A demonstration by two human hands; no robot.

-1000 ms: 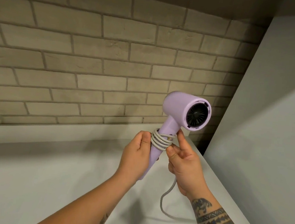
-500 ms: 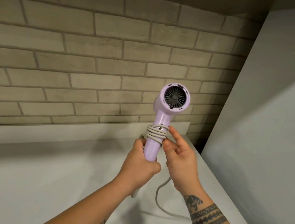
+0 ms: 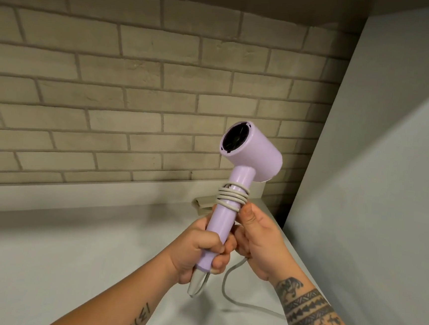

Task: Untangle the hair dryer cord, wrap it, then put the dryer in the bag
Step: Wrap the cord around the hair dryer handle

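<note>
A lilac hair dryer (image 3: 253, 154) is held upright above a grey counter, its black grille turned up and to the left. My left hand (image 3: 200, 249) is closed around the lower handle. The grey cord (image 3: 232, 197) makes several turns around the upper handle. My right hand (image 3: 256, 233) holds the cord just below those turns, thumb pressed against the handle. The loose cord (image 3: 225, 287) hangs down from that hand and trails across the counter to the right. No bag is visible.
A grey counter (image 3: 70, 253) runs below, backed by a brick wall (image 3: 136, 90). A plain grey panel (image 3: 375, 176) closes off the right side. A small beige object (image 3: 203, 203) lies at the back of the counter behind the dryer.
The dryer head has turned from facing right, through facing me, to facing left. My right hand has closed in against the handle below the coils.
</note>
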